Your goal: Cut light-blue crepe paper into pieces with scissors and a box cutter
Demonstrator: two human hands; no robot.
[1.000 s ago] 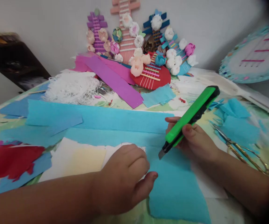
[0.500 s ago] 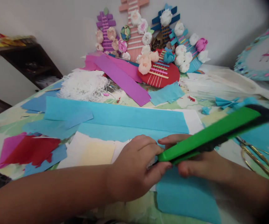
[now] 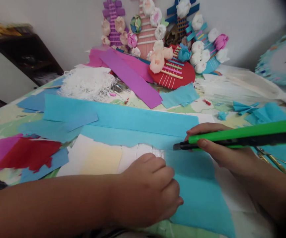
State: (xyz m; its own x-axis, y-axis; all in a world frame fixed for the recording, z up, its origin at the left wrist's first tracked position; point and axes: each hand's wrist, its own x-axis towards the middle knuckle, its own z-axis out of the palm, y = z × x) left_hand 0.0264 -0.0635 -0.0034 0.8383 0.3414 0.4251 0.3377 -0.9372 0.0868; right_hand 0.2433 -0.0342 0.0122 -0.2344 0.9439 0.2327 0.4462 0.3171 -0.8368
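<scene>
In my right hand (image 3: 219, 148) is a green and black utility knife (image 3: 247, 134), its short blade pointing left over a sheet of light blue paper (image 3: 195, 185). The thumb and fingers close round the knife's front end. My left hand (image 3: 149, 191) is curled closed at the left edge of that sheet; what its fingers hold, if anything, is hidden. A clear, shiny strip (image 3: 149, 150) shows just beyond the left knuckles. Farther back lies a long light blue paper strip (image 3: 123, 114).
Gold-handled scissors (image 3: 273, 160) lie by my right wrist. Red paper scraps (image 3: 31, 153) and a pile of white string (image 3: 87, 82) are on the left. A purple strip (image 3: 130, 77) and decorated guitar-like crafts, one a red disc (image 3: 186, 77), stand at the back.
My hands have moved apart. The left has let go of the knife's front end and come down toward me. The knife has swung to nearly level, its blade tip now showing.
</scene>
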